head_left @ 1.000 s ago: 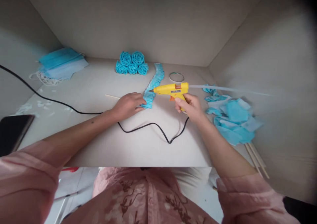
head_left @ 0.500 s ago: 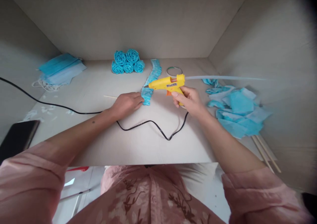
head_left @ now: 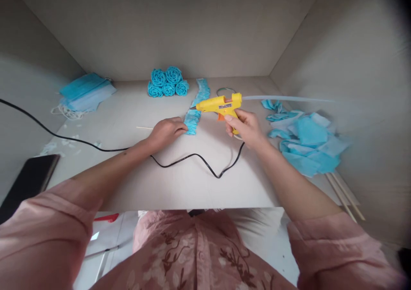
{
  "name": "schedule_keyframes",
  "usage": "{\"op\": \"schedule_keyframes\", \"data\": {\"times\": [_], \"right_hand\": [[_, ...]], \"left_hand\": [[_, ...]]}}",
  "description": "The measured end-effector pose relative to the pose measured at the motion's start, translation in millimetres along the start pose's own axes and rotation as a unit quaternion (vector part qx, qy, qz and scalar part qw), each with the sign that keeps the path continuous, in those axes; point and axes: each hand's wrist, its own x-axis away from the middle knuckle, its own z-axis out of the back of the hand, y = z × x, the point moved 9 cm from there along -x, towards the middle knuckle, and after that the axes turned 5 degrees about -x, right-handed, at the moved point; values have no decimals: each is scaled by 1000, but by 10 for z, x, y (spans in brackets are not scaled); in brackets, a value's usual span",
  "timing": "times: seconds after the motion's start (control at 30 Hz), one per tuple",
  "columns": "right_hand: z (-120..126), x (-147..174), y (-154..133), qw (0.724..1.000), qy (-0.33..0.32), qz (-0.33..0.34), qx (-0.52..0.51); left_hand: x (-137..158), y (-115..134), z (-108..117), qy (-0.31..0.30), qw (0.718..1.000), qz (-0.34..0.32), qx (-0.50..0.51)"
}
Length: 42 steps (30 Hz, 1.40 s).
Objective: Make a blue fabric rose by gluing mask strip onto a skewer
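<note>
A ruffled blue strip [head_left: 202, 91] of mask-like fabric lies lengthwise on the table. At its near end, my left hand [head_left: 168, 132] rests on the table, closed, the fingertips pinching the strip's left edge. My right hand [head_left: 245, 129] is wrapped around the handle of a yellow glue gun [head_left: 212, 105], thumb on the side near the orange trigger. The gun's metal nozzle points left, over the strip's left edge. From its back a long clear glue stick [head_left: 282, 98] sticks out to the right. Beside my left hand a thin wooden stick [head_left: 144, 128] shows, partly hidden.
Several rolled blue fabric roses [head_left: 168, 82] are stacked at the back. Face masks [head_left: 86, 91] lie back left, a phone [head_left: 30, 181] front left. Cut blue fabric pieces [head_left: 310, 140] and wooden sticks [head_left: 342, 193] lie right. A black cord [head_left: 167, 166] crosses the table; behind the gun is a ring [head_left: 226, 89].
The glue gun's nozzle has moved slightly away from me along the strip. My left hand stays at the near end. The whole view has shifted a little.
</note>
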Motion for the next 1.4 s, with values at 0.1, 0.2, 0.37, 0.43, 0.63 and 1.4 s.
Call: {"op": "schedule_keyframes", "data": {"times": [0.1, 0.2, 0.37, 0.43, 0.63, 1.4], "right_hand": [[20, -6, 27, 1000, 5, 3, -3], [35, -6, 39, 1000, 12, 4, -3], [25, -7, 17, 1000, 13, 1, -7], [22, -9, 11, 1000, 12, 0, -11], [30, -11, -3, 1000, 17, 1, -11], [-36, -13, 318, 994, -19, -80, 69]], "left_hand": [[51, -80, 39, 20, 997, 2, 73], [96, -156, 63, 23, 994, 28, 106], [112, 21, 52, 10, 998, -33, 52], [95, 58, 38, 19, 999, -37, 21], [30, 37, -47, 27, 999, -29, -19], [214, -273, 332, 60, 995, 66, 32]]}}
